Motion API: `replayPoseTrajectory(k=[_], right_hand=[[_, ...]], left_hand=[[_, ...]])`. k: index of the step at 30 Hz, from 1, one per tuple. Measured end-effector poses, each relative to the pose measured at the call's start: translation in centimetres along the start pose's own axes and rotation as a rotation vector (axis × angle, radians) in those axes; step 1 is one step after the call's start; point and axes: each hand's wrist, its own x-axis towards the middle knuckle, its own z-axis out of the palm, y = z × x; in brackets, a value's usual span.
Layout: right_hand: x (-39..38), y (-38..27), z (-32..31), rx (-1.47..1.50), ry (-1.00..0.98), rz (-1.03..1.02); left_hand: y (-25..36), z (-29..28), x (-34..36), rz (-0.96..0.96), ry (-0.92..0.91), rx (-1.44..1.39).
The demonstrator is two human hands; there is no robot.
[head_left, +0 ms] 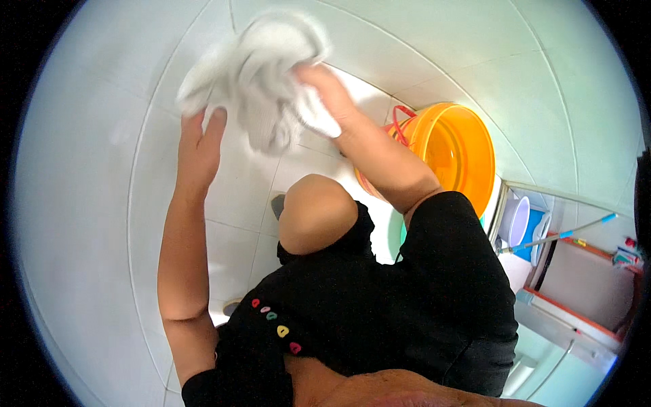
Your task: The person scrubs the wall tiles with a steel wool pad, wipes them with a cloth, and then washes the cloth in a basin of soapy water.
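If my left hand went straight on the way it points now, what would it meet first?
Probably the white cloth: your left hand points at its lower-left edge, where the fingers seem to touch it. Blur leaves depth unclear.

left hand (pixel 198 144): 10 o'clock, thumb (pixel 216 121) spread
right hand (pixel 327 87): 12 o'clock, grasping, blurred
left forearm (pixel 183 254): points 12 o'clock
right forearm (pixel 383 156): slants toward 11 o'clock
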Motion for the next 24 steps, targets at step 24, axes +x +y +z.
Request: replayPoseTrajectory(k=[24], right_hand=[[16.8,-7.2,-26.5,2.592,-2.032,-0.655]], left_hand=[[-19.3,-11.4,-20.8,-0.270,-0.031,0.729]])
